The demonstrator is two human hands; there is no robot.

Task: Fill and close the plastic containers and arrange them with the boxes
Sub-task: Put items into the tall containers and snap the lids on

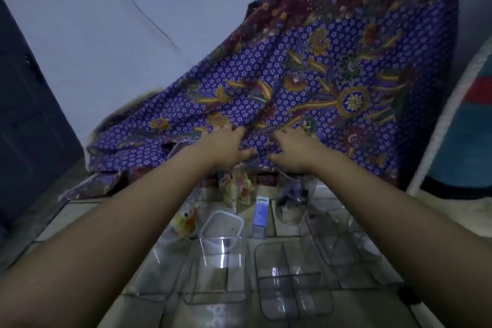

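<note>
Batik cloth (pixel 332 74) lay under the left hand (pixel 226 146) and right hand (pixel 292 153), close together (grip unclear), likely to make room for the plastic containers (pixel 221 247).

**One head-worn camera, aimed forward and down**

The wide-angle view looks from the person's head along both outstretched forearms. The left hand (pixel 226 145) and right hand (pixel 294 152) sit at mid-frame, at the far end of the reach, against a purple batik cloth (pixel 319 82). Clear plastic containers (pixel 222 255) on the tiled floor (pixel 66 218) fill the near lower edge, close beneath the lens. The pale wall (pixel 106 21) rises far left.
</note>
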